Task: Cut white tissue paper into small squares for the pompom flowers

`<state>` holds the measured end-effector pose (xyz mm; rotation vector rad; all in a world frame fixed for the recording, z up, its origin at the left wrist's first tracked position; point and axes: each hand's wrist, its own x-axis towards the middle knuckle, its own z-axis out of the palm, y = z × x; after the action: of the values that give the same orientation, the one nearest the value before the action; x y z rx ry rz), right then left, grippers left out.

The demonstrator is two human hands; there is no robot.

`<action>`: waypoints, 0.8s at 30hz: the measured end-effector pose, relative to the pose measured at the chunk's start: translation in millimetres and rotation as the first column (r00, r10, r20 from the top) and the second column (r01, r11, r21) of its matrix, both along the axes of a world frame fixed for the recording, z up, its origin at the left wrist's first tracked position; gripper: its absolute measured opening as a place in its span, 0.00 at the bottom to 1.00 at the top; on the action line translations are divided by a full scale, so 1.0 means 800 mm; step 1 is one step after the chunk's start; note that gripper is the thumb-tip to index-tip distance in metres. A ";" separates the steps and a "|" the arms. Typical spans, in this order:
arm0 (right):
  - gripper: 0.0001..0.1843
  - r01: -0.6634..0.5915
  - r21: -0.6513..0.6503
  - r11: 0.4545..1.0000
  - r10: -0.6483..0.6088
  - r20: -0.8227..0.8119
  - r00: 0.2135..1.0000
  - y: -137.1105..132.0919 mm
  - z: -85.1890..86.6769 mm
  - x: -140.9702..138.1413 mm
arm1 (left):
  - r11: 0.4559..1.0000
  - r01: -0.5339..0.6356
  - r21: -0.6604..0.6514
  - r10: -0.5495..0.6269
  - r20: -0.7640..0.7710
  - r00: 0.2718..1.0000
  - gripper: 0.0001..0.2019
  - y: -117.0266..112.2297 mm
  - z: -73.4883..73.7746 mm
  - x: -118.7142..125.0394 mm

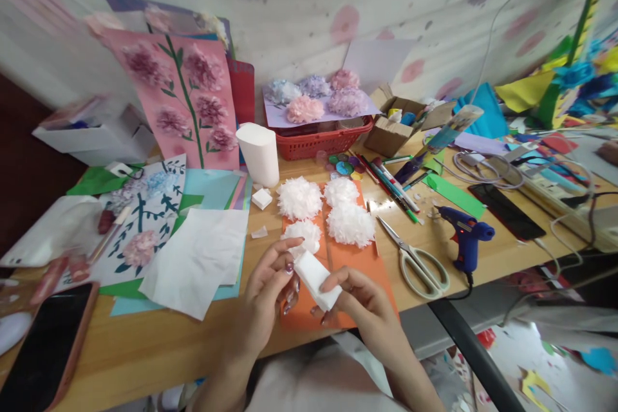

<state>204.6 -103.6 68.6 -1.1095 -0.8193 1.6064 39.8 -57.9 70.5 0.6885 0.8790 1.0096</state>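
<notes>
Both my hands are at a small, thick, folded block of white tissue paper (315,278), tilted above the orange card. My right hand (363,299) pinches its lower right end, thumb on top. My left hand (270,290) has its bent fingers at the upper left end, gripping the edge; some fingertips are hidden behind it. Fluffy white paper flowers (351,224) lie on the orange card (364,277) just beyond my hands. A smaller white folded piece (261,198) rests left of the flowers, near a roll of white tissue (259,154).
Right of the card lie scissors (419,264), a blue glue gun (466,235) and a black phone (506,209). Pens (393,183) and a red basket (309,145) with paper flowers stand behind. On the left are white sheets (197,257), a pink flower picture (178,100) and another phone (48,341).
</notes>
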 end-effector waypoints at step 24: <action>0.06 0.019 0.132 0.991 -0.025 0.045 0.999 -0.005 0.001 0.000 | 0.967 0.040 0.253 0.017 -0.220 0.975 0.21 -0.012 0.011 0.013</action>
<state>204.6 -107.3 69.4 -1.0619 -0.9274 1.4912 50.3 -67.7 79.2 1.0395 0.9437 1.0601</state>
